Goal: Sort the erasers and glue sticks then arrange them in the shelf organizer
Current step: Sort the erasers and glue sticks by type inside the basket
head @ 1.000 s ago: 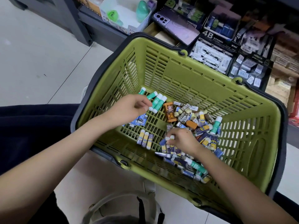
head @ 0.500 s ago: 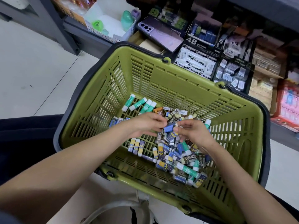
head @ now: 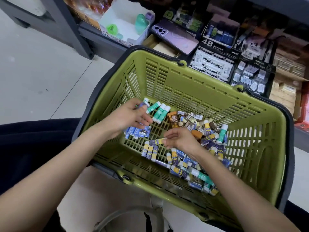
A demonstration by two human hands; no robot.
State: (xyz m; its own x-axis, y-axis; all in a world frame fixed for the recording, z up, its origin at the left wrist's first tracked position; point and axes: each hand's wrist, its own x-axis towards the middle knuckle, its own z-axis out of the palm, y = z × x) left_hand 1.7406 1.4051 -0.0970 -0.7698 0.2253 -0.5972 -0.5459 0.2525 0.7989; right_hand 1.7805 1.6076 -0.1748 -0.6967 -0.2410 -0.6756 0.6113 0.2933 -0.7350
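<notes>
The left hand [head: 128, 118] is in the upper left of the green basket [head: 184, 84], fingers fairly spread. Its thumb and forefinger pinch a small blue piece [head: 142, 106], too blurred to name for certain. The hand hangs between the green glue sticks [head: 158, 112] and the blue erasers [head: 137, 132], its fingertips just beside both.

The right hand [head: 181, 139] sits lower, near the middle of the frame. Its fingers are narrowly curled and pinch a yellow-and-blue glue stick [head: 158, 141] by 1 end. That stick lies level just above a row of 3 like sticks [head: 149, 150] on the basket floor. The unsorted heap [head: 200, 129] of erasers and sticks fills the floor to the right of the wrist and below it.

Half a second ago both hands met fingertip to fingertip over the middle of the heap. Since then they have parted: the left has swung up and left towards the green and blue groups, and the right has drawn down and left with its stick.

On the shelving at the upper right, a black carton [head: 215, 47] reads "4B" in large white figures, and a 2nd "4B" shows on the box beside it. A purple phone [head: 175, 36] lies to its left. Print on the erasers and sticks is too small to read.
</notes>
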